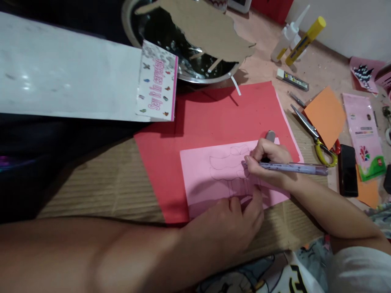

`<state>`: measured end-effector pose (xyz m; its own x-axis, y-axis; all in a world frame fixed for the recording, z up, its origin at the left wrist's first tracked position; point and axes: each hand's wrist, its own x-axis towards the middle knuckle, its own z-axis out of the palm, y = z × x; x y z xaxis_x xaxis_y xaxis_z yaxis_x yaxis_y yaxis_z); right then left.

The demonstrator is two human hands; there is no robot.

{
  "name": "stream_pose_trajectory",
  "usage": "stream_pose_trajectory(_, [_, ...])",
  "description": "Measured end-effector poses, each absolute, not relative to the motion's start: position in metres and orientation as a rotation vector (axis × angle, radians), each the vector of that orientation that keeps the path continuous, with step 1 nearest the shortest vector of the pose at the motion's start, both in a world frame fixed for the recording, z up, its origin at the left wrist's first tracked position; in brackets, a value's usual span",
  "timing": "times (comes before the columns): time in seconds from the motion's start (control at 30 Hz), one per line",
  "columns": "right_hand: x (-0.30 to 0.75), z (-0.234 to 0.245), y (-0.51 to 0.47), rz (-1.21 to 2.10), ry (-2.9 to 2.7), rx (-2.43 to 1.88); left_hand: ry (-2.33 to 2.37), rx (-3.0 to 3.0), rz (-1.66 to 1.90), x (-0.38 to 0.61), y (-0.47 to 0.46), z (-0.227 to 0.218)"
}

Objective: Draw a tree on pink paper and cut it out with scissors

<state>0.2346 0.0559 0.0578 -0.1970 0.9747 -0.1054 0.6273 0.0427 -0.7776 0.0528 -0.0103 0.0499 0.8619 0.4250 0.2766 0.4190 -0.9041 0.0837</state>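
A pink sheet of paper (198, 189) with thin pencil-like outlines, curved and straight, lies on a larger red sheet (226, 110). My right hand (270, 160) grips a slim purple pen (293, 167), its tip against the drawn lines. My left hand (227, 224) rests on the pink sheet's near edge, fingers stretched and slightly apart, palm down. Just behind my right hand a small grey rounded object (270, 135) shows in part; I cannot make out what it is.
A metal bowl (201, 78) holding cardboard (207, 28) stands at the back, beside a long white packet (70, 73). On the right lie scissors (308, 124), an orange paper square (326, 116), a black phone-like object (348, 171) and a pink packet (363, 130). A yellow tube (305, 40) and glue bottle (284, 42) stand behind.
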Motion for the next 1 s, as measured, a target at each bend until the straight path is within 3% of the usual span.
stream_pose_trajectory(1.0, [0.2403, 0.0558, 0.0553, 0.963, -1.897, -1.589, 0.699, 2.989, 0.450, 0.0516, -0.0078, 0.0545])
